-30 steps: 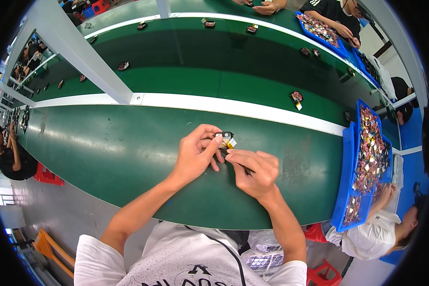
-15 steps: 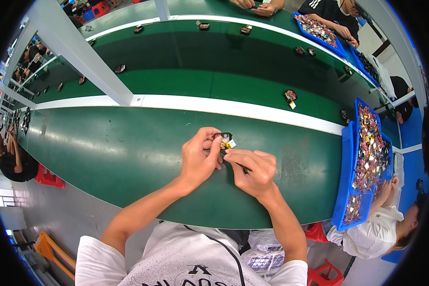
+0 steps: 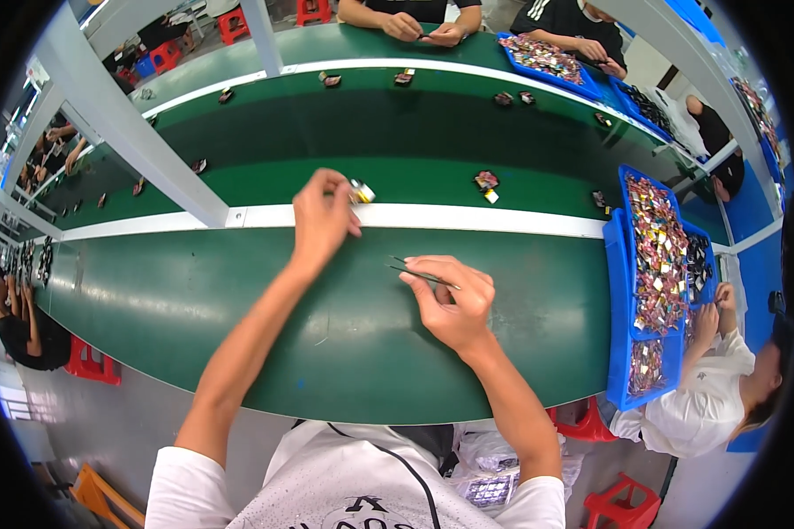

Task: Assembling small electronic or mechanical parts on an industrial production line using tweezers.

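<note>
My left hand [image 3: 322, 216] reaches over the white rail at the edge of the green belt, its fingers curled. At its fingertips is a small dark electronic assembly [image 3: 362, 191] with a white and yellow piece; it is blurred, and the fingers partly hide how it is gripped. My right hand [image 3: 457, 300] is closed around thin metal tweezers [image 3: 422, 272] above the green worktable [image 3: 353, 353]. The tweezers' tips are apart and point left, with nothing between them.
Similar small assemblies [image 3: 486, 182] lie along the green belt [image 3: 397, 176]. Blue trays [image 3: 622, 309] full of small parts stand at the right. A grey post [image 3: 141, 115] rises at the left. Co-workers sit across the belt and at both sides; red stools [image 3: 622, 502] stand on the floor.
My left hand has carried the assembly forward and left to the belt, away from my right hand. My right hand stays near its place with the tweezers, whose tips now show.
</note>
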`<state>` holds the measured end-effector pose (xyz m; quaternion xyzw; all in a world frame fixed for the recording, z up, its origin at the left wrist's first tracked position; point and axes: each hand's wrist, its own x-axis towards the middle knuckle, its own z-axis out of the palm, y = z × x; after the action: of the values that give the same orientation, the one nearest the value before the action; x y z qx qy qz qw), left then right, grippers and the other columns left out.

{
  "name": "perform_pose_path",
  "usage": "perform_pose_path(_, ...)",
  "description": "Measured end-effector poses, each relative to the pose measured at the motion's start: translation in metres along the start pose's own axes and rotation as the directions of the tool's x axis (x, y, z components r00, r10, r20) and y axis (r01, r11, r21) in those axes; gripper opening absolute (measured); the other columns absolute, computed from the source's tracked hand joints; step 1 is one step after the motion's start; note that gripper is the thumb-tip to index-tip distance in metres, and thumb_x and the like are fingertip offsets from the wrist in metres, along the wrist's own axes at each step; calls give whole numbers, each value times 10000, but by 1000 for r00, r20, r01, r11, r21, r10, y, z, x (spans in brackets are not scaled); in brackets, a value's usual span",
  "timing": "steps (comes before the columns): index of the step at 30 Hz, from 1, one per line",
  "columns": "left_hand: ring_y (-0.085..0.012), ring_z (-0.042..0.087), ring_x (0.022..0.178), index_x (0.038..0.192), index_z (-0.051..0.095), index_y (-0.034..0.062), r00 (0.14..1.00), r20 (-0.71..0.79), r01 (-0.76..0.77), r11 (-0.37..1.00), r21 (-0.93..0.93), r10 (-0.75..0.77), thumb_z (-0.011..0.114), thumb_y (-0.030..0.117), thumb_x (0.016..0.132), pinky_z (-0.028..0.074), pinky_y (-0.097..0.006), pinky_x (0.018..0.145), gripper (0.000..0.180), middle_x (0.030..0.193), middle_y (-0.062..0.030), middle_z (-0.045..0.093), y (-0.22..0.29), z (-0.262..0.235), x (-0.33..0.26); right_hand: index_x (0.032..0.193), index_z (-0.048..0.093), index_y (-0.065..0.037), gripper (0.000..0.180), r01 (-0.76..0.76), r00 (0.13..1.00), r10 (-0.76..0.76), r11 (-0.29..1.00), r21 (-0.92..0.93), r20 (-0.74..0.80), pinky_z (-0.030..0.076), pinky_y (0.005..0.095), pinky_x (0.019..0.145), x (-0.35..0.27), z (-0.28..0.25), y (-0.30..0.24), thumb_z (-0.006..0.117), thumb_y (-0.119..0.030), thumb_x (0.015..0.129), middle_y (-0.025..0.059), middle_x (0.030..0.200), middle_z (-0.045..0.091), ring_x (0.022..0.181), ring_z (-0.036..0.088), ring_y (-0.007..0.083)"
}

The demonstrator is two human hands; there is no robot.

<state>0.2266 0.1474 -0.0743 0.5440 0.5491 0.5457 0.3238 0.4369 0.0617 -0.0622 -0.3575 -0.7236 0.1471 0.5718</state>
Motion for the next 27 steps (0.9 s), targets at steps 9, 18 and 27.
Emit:
perform_pose_path(9,-414,689,934,955,748,28,944,-64,-139,563,815,325,662,156,903,551,-486,807,163,1038,-198,691,-18,7,99,861,722,-65,154,127,991,-128,991,-46,-25,511,292,518,-7,10,11,805,1,748,51,855,755,568,670,202)
perform_pose_path(18,-326,704,973,1040,778,69,636,684,-663,706,247,358,730,65,824,559,-407,855,222,1098,-116,747,28,155,94,879,718,-74,182,131,991,-131,990,-60,0,491,300,506,-12,13,18,808,-10,733,34,870,744,561,650,212)
perform_pose_path(27,-215,673,712,981,760,28,795,595,-429,804,412,119,759,62,810,537,-366,658,174,828,-86,697,12,137,91,881,717,-71,177,154,988,-152,986,-58,32,491,312,510,-12,12,13,796,-12,733,40,865,737,573,648,222)
